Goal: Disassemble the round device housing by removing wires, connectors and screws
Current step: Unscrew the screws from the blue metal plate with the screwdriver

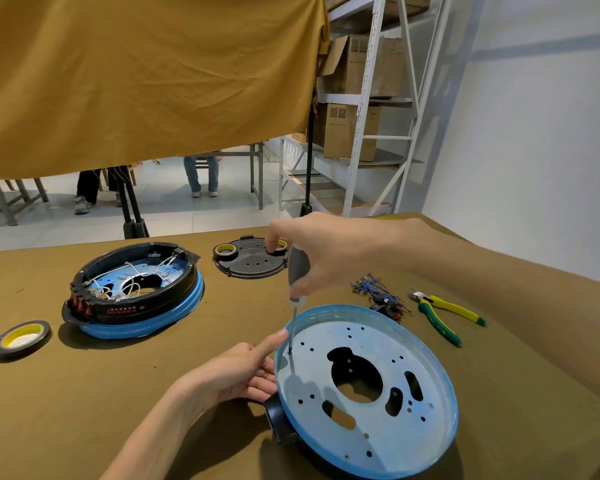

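Right hand (321,252) grips the grey handle of a screwdriver (297,278), fingers and thumb curled round it, the tool held nearly upright. Its thin metal shaft runs down to the perforated metal plate of the round housing (366,386), the tip meeting the plate near the rim on the left side; whether a screw sits under the tip cannot be told. Left hand (238,372) rests against the housing's blue left rim, fingers loosely extended, the index finger lying along the rim edge just beside the shaft; it grasps nothing.

The housing lies on an olive-covered table (118,393), a black handle projecting at its lower left. Beyond the housing to its right lie a bundle of blue wires with connectors (378,294) and yellow-green pliers (447,315). Far left of the housing stands a 2nd round unit (134,289), black ring on blue base, wiring visible inside. A tape roll (21,336) lies left of that unit. Behind the housing rests a black cover plate (250,261) carrying another tape roll (225,250).
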Tool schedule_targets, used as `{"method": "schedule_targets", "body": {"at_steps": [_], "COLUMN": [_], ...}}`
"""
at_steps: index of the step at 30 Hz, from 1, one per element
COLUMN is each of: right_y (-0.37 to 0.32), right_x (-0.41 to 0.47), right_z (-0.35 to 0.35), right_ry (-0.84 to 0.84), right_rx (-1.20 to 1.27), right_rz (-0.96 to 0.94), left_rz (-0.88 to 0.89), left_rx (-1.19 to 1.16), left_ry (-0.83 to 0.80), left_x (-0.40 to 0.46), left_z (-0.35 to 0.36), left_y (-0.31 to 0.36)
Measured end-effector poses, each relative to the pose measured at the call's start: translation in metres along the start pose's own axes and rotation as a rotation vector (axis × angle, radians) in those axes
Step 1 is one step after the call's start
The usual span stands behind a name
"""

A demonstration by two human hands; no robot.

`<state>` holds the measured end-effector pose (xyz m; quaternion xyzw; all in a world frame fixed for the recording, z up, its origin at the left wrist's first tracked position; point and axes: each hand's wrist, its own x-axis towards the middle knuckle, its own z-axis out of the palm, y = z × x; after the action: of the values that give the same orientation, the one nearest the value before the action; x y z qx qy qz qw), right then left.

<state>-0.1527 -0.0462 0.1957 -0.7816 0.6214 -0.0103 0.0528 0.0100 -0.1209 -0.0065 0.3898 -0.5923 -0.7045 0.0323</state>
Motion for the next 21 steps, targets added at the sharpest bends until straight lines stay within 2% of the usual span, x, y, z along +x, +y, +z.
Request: {"method": "schedule_targets", "body": {"at_steps": [2,4,8,10,16,21], "right_y": [-0.002,-0.003,0.0,0.001,0.001,0.002], "right_x": [0.001,0.002,-0.001,-0.002,0.002,-0.001], "right_z": [0.01,0.013,0.001,-0.004,0.008,-0.008], "right_ry": [0.149,0.224,0.011,-0.049,0.131,-0.05], "right_rx": [-0.261,-0.364,0.01,0.094,-0.122,0.075], "right_rz": [0.039,0.071,0.015,-0.004,0.024,-0.029], "left_rz": [0.0,0.003,0.012,0.005,-0.006,-0.013], "left_rx": [0.008,0.013,-0.004,-0.004,-0.064,-0.069], "left_ry": [-0.003,-0.006,-0.003,-0.003,-0.054,-0.06], "left_x": [0.001,0.001,0.0,-0.001,-0.001,0.001], "left_z": [-0.001,-0.001,-0.001,0.0,-0.002,-0.005], "left_y": [0.0,-0.001,-0.002,-0.001,-0.001,-0.003]}}
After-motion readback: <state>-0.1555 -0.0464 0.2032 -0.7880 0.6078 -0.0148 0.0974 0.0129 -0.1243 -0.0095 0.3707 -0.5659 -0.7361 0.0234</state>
